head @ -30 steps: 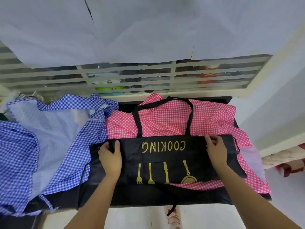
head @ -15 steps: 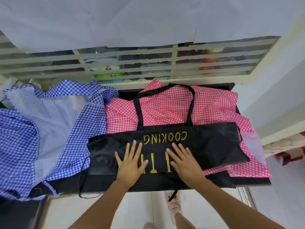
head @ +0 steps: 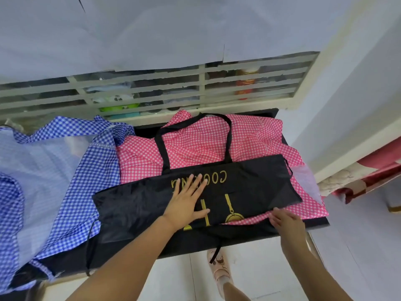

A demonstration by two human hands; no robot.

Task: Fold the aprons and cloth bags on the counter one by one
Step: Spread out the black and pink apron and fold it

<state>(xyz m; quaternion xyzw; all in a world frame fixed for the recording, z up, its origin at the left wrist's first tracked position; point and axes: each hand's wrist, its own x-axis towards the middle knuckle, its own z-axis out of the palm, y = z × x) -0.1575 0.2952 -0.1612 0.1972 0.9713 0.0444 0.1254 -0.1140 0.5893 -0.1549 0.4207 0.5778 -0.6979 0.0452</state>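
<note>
A black apron (head: 134,205) with gold "COOKING" lettering and utensil prints lies folded across the front of the black counter (head: 316,222), its neck loop stretched back over a pink checked apron (head: 195,146). My left hand (head: 186,200) presses flat on the middle of the black apron, fingers spread over the lettering. My right hand (head: 284,220) sits at the apron's lower right edge with its fingers curled on the fabric there. A blue checked apron (head: 65,187) lies crumpled to the left.
A cream slatted window grille (head: 152,92) runs behind the counter. A white wall and ledge (head: 347,148) stand to the right, with red patterned bedding (head: 368,170) beyond. My sandalled foot (head: 219,268) shows on the pale floor tiles below the counter edge.
My left hand has slid up onto the lettering. My right hand has moved from the middle of the apron to its lower right edge and curled on the fabric.
</note>
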